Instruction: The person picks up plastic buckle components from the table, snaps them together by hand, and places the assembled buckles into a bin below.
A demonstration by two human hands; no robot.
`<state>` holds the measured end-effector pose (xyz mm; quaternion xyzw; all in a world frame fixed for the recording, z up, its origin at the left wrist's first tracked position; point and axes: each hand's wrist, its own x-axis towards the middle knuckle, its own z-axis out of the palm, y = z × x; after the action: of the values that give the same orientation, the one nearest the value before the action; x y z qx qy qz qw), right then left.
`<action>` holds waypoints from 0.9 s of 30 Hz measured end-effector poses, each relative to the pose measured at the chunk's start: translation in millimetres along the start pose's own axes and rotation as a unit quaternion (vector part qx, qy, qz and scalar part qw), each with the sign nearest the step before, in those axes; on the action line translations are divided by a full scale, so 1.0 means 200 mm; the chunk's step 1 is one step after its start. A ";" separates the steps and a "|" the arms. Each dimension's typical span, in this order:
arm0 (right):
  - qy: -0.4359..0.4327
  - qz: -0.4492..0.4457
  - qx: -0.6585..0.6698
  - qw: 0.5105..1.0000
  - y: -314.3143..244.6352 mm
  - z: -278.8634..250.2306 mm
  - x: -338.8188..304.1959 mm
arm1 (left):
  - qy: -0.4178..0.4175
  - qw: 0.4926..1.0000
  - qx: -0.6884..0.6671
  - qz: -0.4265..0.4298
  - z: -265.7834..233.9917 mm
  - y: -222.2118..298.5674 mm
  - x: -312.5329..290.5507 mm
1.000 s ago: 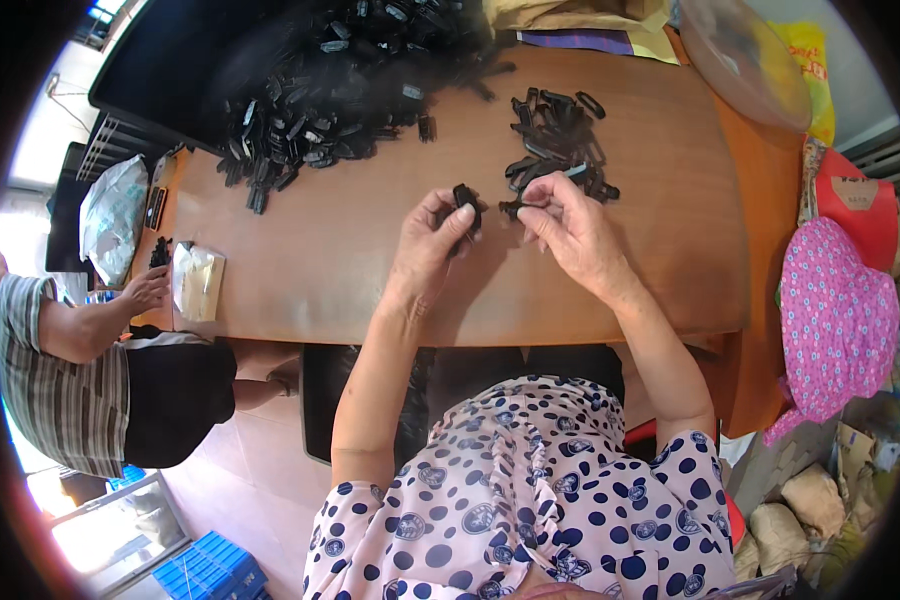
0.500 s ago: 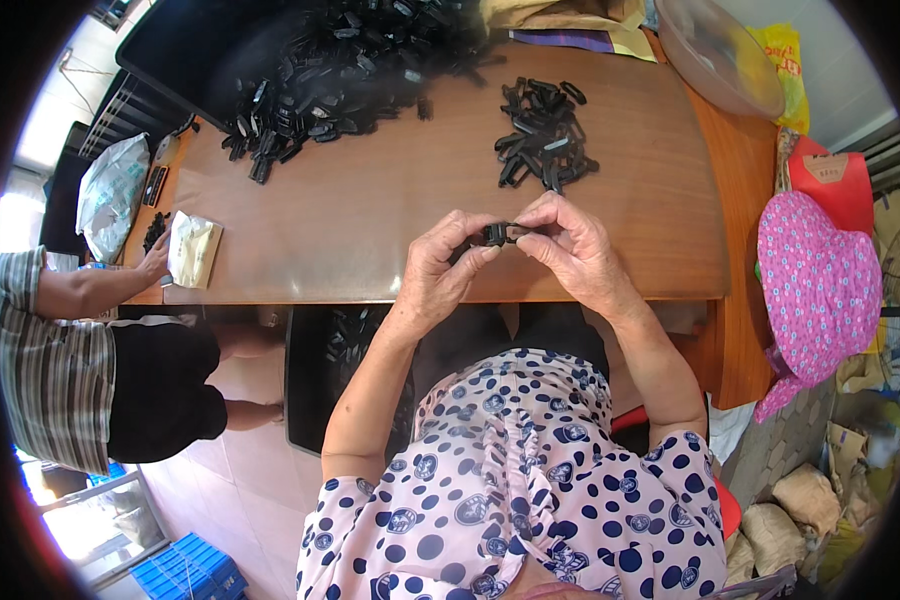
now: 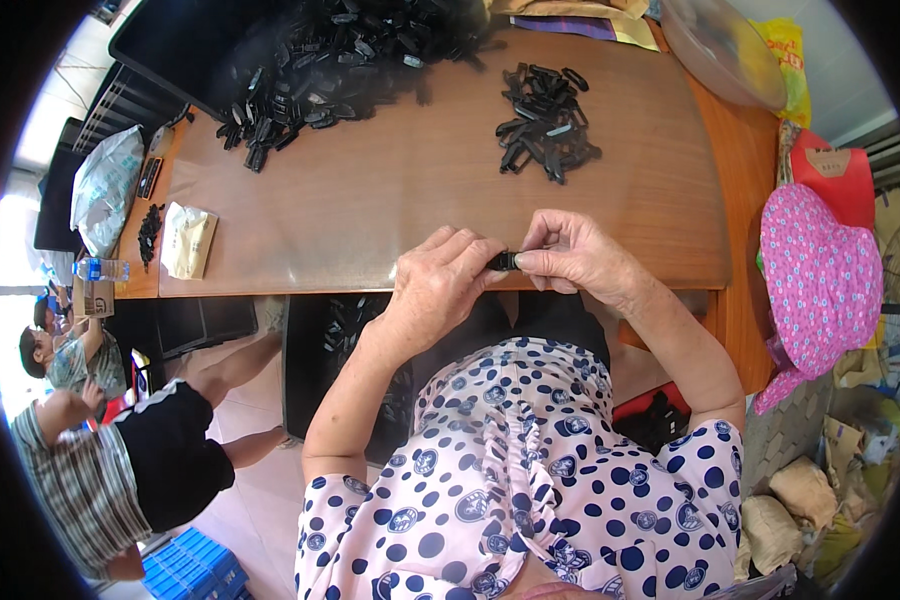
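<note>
Before you stretches a broad brown wood-look table (image 3: 370,200); one large black plastic tray (image 3: 175,60) stands at its far left, and a second black plastic tray (image 3: 305,395) below the near edge holds scattered black pieces. One round translucent plastic basin (image 3: 725,60) sits far right, its contents unclear. Small black plastic pieces lie in three groups: a large heap (image 3: 340,60) by the far tray, a smaller heap (image 3: 545,125) right of centre and a little cluster (image 3: 150,235) at left. Your left hand (image 3: 442,275) curls closed and your right hand (image 3: 575,262) pinches, thumb against forefinger, both gripping one short, dark, glossy plastic piece (image 3: 503,261) between them, above the near edge.
</note>
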<state>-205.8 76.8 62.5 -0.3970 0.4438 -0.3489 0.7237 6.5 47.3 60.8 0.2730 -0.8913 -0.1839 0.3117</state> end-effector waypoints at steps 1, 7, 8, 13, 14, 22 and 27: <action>-0.009 0.014 -0.002 1.000 0.00 0.00 0.00 | -0.019 1.000 0.017 -0.003 0.00 0.00 -0.01; -0.068 0.075 -0.007 0.995 0.09 -0.06 0.03 | -0.061 0.994 -0.073 -0.053 0.03 0.00 -0.03; -0.080 0.085 0.014 0.993 0.13 -0.07 0.04 | -0.068 0.989 -0.102 -0.079 0.02 0.00 -0.02; -0.108 0.076 0.210 0.969 0.21 -0.08 0.11 | -0.013 0.922 -0.319 -0.218 0.12 -0.04 0.00; -0.110 0.049 0.219 0.968 0.16 -0.04 0.12 | 0.034 0.881 -0.401 -0.248 0.12 -0.05 0.02; -0.213 -0.009 0.204 0.956 0.14 -0.07 0.21 | -0.004 0.734 -0.601 -0.316 0.16 -0.19 0.10; -0.149 -0.038 0.185 0.971 0.14 -0.08 0.32 | -0.001 0.724 -0.608 -0.324 0.19 -0.28 0.14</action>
<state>-192.6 29.7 8.9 -0.3201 0.2431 -0.3895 0.8287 -16.1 -7.5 17.9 0.2967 -0.4458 -0.7769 0.3312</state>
